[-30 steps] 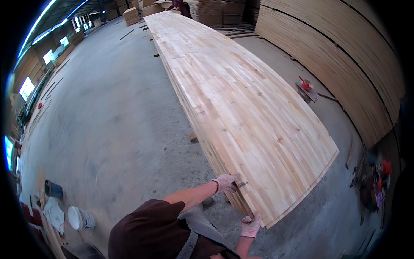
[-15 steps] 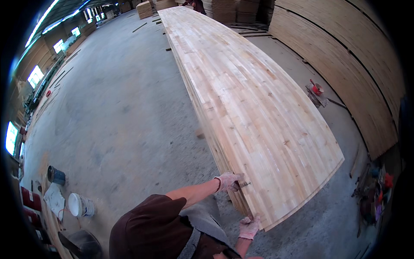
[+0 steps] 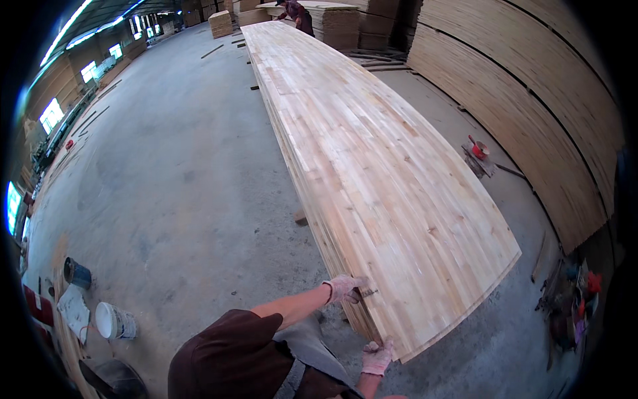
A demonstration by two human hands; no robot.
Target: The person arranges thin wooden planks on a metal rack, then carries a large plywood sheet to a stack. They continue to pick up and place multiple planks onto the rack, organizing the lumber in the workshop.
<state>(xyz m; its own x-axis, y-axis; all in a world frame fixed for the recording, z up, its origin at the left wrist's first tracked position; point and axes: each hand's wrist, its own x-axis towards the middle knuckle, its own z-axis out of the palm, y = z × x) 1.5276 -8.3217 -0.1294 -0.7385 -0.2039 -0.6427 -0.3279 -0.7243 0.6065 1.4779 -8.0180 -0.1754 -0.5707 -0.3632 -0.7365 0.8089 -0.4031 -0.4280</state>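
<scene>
A very long pale wooden panel (image 3: 372, 179), glued up from many narrow strips, lies on top of a stack of similar panels and runs away from me. My left hand (image 3: 344, 289), in a pinkish-white work glove, grips its left long edge close to the near end, fingers over the edge. At the near left corner, my gloved right hand (image 3: 377, 358) pinches the edge as well. Its lower fingers are partly hidden. At the far end a co-worker (image 3: 297, 14) leans over the panel.
Tall panel stacks (image 3: 512, 93) stand on the right. A red pot (image 3: 479, 149) sits on the floor between. On the left are a white bucket (image 3: 115, 321), a dark bucket (image 3: 77, 272) and a black tub (image 3: 114, 380). A wooden block (image 3: 301, 218) sticks out beneath the stack.
My view has shifted slightly, and more of the far co-worker and the stacks behind shows. Both my hands stay on the panel's edge near the same corner.
</scene>
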